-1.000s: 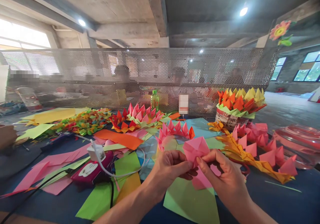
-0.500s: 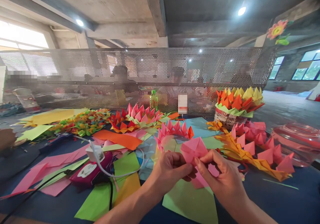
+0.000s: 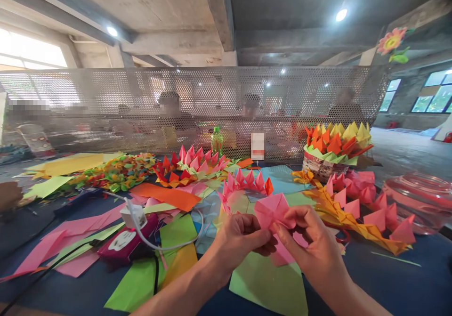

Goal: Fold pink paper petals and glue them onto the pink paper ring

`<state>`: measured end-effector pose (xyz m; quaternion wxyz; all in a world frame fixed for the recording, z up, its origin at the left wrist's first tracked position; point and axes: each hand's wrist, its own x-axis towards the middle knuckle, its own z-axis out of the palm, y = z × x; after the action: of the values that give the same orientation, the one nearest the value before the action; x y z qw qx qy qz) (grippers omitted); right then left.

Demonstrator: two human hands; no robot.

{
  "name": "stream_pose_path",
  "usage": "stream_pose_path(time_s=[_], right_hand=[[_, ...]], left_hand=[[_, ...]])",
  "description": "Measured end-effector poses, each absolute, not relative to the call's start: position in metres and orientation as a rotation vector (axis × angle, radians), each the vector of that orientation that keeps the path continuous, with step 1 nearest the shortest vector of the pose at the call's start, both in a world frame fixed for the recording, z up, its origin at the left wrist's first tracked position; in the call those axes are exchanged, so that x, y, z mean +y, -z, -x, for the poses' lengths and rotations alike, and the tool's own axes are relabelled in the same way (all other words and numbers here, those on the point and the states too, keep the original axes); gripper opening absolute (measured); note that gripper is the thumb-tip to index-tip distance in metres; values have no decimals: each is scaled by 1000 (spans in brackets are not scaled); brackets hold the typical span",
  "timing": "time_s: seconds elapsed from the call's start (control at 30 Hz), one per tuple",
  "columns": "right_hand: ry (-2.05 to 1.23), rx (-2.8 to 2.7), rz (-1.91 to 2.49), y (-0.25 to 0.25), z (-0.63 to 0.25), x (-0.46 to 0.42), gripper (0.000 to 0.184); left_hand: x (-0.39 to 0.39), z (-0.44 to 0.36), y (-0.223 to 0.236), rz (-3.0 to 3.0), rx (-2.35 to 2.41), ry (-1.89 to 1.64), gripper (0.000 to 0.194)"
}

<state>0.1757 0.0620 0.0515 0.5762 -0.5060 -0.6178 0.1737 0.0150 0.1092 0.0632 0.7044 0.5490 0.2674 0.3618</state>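
Note:
Between my two hands is a folded piece of pink paper (image 3: 271, 208), with creases meeting near its middle. My left hand (image 3: 247, 235) pinches its lower left edge, fingers curled. The thumb and fingers of my right hand (image 3: 306, 233) grip its lower right side. Beneath them lie more pink paper (image 3: 282, 254) and a light green sheet (image 3: 270, 283). Just behind the held paper stands a ring of pink folded points (image 3: 242, 182) with an orange one at its right end. Fingers hide the paper's lower edge.
Pink and yellow folded paper chains (image 3: 367, 226) lie at right, near a clear plastic tub (image 3: 420, 203). A folded-paper basket (image 3: 328, 165) stands behind. Left are a purple box (image 3: 127, 245), a white charger (image 3: 134, 214) with cables, and loose coloured sheets (image 3: 151, 264). A perforated metal screen (image 3: 212, 80) closes the back.
The right thumb and fingers have shifted slightly on the pink paper, and its right corner now bends outward toward the right fingers. My left hand has hardly moved.

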Motion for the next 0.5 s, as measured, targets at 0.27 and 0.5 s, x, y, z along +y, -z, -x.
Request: stream_pose_path(time_s=[0.27, 0.5], right_hand=[[-862, -1207, 1037, -58, -174, 65, 53], [-1051, -1383, 1079, -52, -183, 76, 23]], left_hand=[[108, -14, -64, -1213, 604, -840, 29], [106, -15, -70, -1231, 652, -868, 26]])
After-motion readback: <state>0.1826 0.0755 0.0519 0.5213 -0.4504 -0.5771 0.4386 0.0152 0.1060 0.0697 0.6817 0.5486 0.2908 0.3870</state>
